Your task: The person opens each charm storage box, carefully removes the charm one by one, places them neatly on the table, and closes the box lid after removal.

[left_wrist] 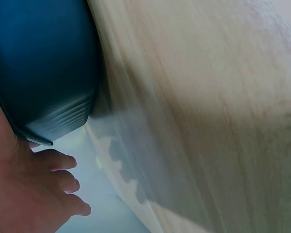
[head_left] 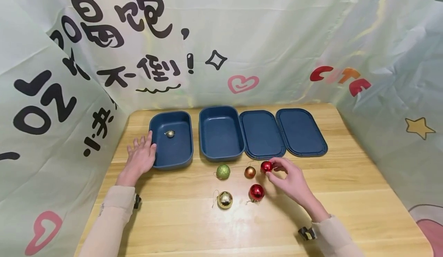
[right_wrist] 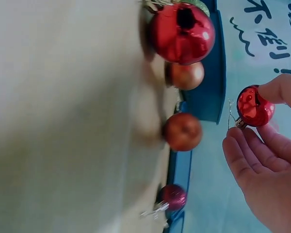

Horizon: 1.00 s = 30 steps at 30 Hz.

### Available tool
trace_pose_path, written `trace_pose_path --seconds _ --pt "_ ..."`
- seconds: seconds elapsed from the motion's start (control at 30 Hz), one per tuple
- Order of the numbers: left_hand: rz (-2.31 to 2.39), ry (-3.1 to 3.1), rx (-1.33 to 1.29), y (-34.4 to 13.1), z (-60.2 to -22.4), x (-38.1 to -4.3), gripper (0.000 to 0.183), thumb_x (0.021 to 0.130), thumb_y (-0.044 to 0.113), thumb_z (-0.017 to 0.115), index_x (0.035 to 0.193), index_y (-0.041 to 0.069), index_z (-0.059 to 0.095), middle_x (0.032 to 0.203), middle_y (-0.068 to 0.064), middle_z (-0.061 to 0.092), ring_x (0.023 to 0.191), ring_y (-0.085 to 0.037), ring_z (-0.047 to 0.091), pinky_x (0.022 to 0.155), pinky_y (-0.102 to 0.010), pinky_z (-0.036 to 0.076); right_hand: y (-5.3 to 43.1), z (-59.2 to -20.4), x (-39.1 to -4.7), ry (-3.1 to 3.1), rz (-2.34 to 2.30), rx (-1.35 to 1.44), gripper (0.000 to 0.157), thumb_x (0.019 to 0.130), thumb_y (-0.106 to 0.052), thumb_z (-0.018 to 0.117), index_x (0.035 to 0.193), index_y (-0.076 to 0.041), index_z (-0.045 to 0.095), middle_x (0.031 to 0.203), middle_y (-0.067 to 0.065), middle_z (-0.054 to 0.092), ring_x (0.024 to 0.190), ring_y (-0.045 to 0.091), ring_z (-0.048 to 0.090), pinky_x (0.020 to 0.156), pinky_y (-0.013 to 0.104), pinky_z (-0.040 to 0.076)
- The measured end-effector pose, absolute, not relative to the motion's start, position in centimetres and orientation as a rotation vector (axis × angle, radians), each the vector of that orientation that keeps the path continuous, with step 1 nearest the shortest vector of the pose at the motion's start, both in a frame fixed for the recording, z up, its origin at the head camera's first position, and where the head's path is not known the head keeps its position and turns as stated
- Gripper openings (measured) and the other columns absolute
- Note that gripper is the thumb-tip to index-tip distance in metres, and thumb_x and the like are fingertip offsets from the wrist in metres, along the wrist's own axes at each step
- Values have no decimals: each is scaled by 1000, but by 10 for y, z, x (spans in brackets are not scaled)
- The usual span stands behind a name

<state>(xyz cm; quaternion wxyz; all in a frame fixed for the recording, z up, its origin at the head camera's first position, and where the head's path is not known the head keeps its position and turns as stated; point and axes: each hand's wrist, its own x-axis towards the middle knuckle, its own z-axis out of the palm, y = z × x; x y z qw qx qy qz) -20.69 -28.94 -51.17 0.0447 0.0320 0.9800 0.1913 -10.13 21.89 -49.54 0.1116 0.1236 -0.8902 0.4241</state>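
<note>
My right hand pinches a small shiny red bauble between thumb and fingers, its cap and string hanging free. Close by on the table are a copper bauble, a larger red bauble, a glittery green bauble and a gold bauble. At the left, my left hand rests against the side rim of a deep blue container, fingers spread. Inside that container lies a small gold bauble. The left wrist view shows the container's outer wall beside the hand.
A second deep blue container stands to the right of the first. Two flat blue lids lie side by side beyond it. In the right wrist view, an orange bauble and a purple glitter bauble also show. Printed cloth hangs around the table.
</note>
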Motion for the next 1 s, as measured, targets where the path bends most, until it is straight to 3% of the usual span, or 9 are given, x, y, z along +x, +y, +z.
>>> trace_pose_path --seconds 0.27,0.53,1.0 --pt "616 2985 97 -290 -508 -206 64 116 32 24 170 7 2 167 -43 13 154 -66 2 118 -83 -2 229 -505 -90 -2604 1223 361 39 83 0 85 120 -5 73 109 6 76 93 18 72 84 34 62" --pt "599 2988 106 -289 -510 -205 63 116 31 24 170 6 3 167 -43 14 154 -67 3 117 -83 -1 239 -518 -77 -2644 1206 326 38 82 2 85 117 -4 73 106 5 74 91 23 73 82 36 63" --pt "594 2990 95 -290 -512 -207 63 116 31 24 170 7 3 167 -42 14 154 -66 3 118 -82 0 247 -530 -65 -2682 1080 322 39 76 1 87 111 -7 75 99 -3 75 87 18 72 80 33 63"
